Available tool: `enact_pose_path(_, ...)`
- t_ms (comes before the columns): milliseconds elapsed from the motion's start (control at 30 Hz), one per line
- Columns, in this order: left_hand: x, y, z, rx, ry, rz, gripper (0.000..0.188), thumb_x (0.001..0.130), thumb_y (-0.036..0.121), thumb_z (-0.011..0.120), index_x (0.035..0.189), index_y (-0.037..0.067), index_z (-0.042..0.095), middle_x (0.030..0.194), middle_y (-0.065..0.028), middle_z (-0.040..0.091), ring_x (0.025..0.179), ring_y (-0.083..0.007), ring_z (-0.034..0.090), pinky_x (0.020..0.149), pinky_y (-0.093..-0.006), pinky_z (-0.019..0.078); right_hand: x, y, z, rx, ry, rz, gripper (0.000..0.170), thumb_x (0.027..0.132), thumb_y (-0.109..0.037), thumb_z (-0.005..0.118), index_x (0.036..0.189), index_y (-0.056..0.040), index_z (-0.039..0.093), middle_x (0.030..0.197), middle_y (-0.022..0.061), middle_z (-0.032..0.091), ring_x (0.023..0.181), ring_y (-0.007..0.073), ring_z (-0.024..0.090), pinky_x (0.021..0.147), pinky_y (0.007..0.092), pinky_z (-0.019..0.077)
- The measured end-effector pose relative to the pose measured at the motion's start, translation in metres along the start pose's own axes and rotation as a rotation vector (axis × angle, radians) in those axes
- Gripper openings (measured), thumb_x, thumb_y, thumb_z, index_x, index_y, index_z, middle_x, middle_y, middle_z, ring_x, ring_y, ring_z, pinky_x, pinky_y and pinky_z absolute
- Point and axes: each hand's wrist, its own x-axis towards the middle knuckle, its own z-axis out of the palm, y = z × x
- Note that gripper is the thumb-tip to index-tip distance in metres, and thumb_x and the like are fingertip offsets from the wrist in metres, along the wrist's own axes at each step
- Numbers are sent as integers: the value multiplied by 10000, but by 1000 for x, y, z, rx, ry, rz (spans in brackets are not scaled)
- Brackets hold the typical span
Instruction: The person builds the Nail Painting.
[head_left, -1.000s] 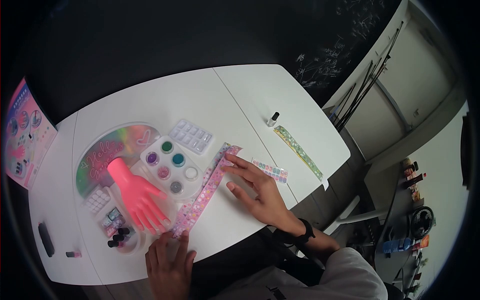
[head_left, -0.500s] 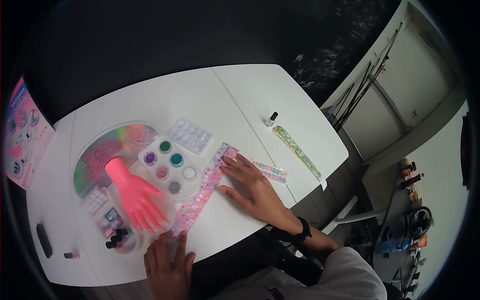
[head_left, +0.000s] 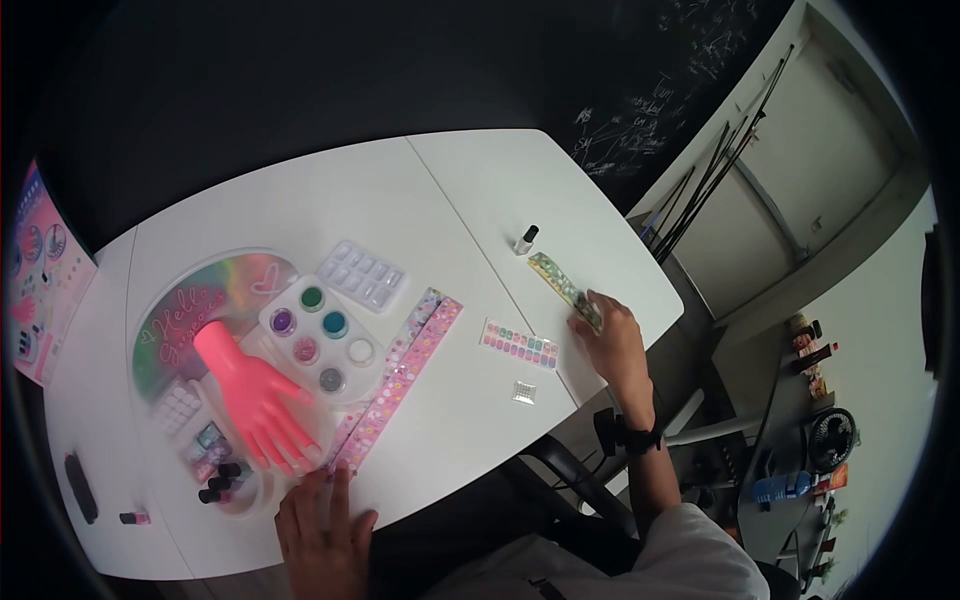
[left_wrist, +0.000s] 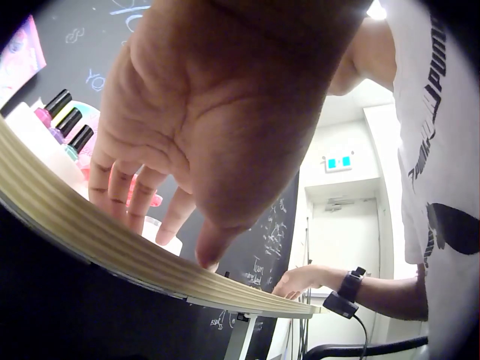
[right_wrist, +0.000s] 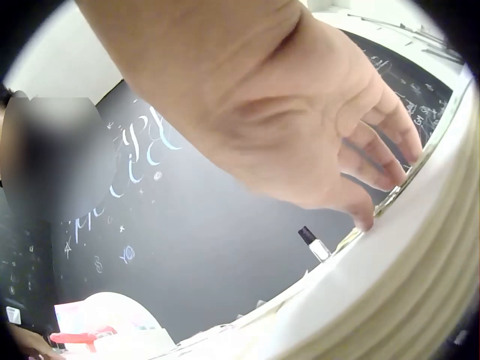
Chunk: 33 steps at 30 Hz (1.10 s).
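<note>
My right hand (head_left: 615, 345) reaches over a green-and-yellow patterned strip (head_left: 555, 280), its fingertips down on the strip's near end. In the right wrist view a gap shows between the thumb (right_wrist: 360, 206) and the other fingers. Fairly straight fingers of my left hand (head_left: 325, 525) rest at the lower end of a pink patterned strip (head_left: 405, 380). Alongside that lies a lilac patterned strip (head_left: 420, 312), partly covered by it. A pink model hand (head_left: 255, 395) lies left of the strips, over clear plastic trays.
Pots of coloured glitter fill a white tray (head_left: 275, 345). Behind it sits a compartment tray (head_left: 362, 275). A nail polish bottle (head_left: 525, 241), a sheet of nail stickers (head_left: 520, 343) and a small silvery square (head_left: 524, 391) lie rightward. Several black-capped bottles (head_left: 222, 482) stand near the left hand.
My right hand has left the pink strip and moved right to the green strip, uncovering the silvery square. The left hand stays at the pink strip's lower end.
</note>
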Motion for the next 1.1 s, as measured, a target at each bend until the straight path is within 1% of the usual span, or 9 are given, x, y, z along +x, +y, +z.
enact_pose_path(267, -3, -1, 0, 34, 12, 20, 718, 1103, 285, 841, 1729, 71, 562, 1559, -199, 646, 1452, -429, 613, 1205, -583, 523, 6, 18, 18, -44, -12, 92, 397, 987, -104, 852, 1354, 35, 787, 1260, 272, 785, 1179, 481, 754, 1028, 554, 627)
enact_pose_path(367, 2, 6, -6, -39, 77, 6, 587, 1060, 204, 885, 1590, 62, 676, 1478, -182, 682, 1349, -418, 665, 1119, -562, 564, 4, 47, 25, -35, 9, -7, 253, 1012, -120, 790, 1221, 16, 755, 1189, 301, 755, 1125, 528, 719, 985, 585, 594)
enact_pose_path(400, -1, -3, 2, 60, 79, 65, 748, 1012, 289, 904, 1660, 45, 620, 1606, -195, 646, 1442, -432, 642, 1177, -568, 544, 5, 64, 38, 14, 26, -101, 181, 1019, -134, 758, 1136, 3, 741, 1122, 318, 741, 1072, 544, 710, 940, 598, 573)
enact_pose_path(467, -11, -12, 10, 1, 72, 73, 862, 1014, 352, 923, 1706, 10, 542, 1634, -240, 624, 1480, -464, 621, 1199, -582, 542, 9, 97, 51, -12, -70, -53, 196, 1065, -76, 778, 1232, -18, 692, 1062, 218, 681, 982, 402, 695, 877, 486, 586)
enact_pose_path(533, -5, -7, 3, -52, 50, 49, 868, 1023, 393, 907, 1726, 40, 541, 1542, -226, 638, 1382, -453, 662, 1151, -584, 562, 3, 123, 54, 160, 182, -325, 178, 1153, -56, 706, 1303, 3, 630, 1151, 215, 652, 936, 439, 669, 846, 522, 561)
enact_pose_path(600, 0, -9, -5, -38, 22, 21, 857, 1034, 459, 878, 1741, 98, 555, 1499, -200, 644, 1304, -409, 692, 1108, -536, 592, 2, 145, 47, 425, 161, -36, 303, 1157, -39, 739, 1441, -29, 633, 1289, 145, 689, 1008, 223, 706, 861, 369, 590)
enact_pose_path(700, 1, -11, -7, 8, 77, 10, 874, 1021, 496, 884, 1742, 117, 566, 1454, -178, 657, 1263, -369, 712, 1069, -504, 612, -8, 24, -49, 457, 97, 146, 206, 1160, -81, 740, 1322, 29, 675, 1106, 90, 745, 950, 174, 693, 827, 353, 577)
enact_pose_path(800, 3, -11, -13, 19, 136, 29, 867, 1008, 490, 907, 1726, 122, 592, 1396, -147, 678, 1229, -334, 727, 1047, -484, 626, -21, -30, -63, 587, 445, 18, 202, 1150, -95, 764, 1272, 44, 684, 1084, 61, 770, 891, 146, 695, 827, 333, 564)
enact_pose_path(1100, 2, 5, -14, -133, 217, 123, 728, 996, 375, 954, 1613, 81, 704, 1440, -128, 729, 1259, -318, 745, 1088, -460, 623, -67, -111, -59, 1296, -162, 13, 270, 995, -51, 955, 1098, -9, 709, 963, 13, 776, 886, 84, 706, 849, 258, 546)
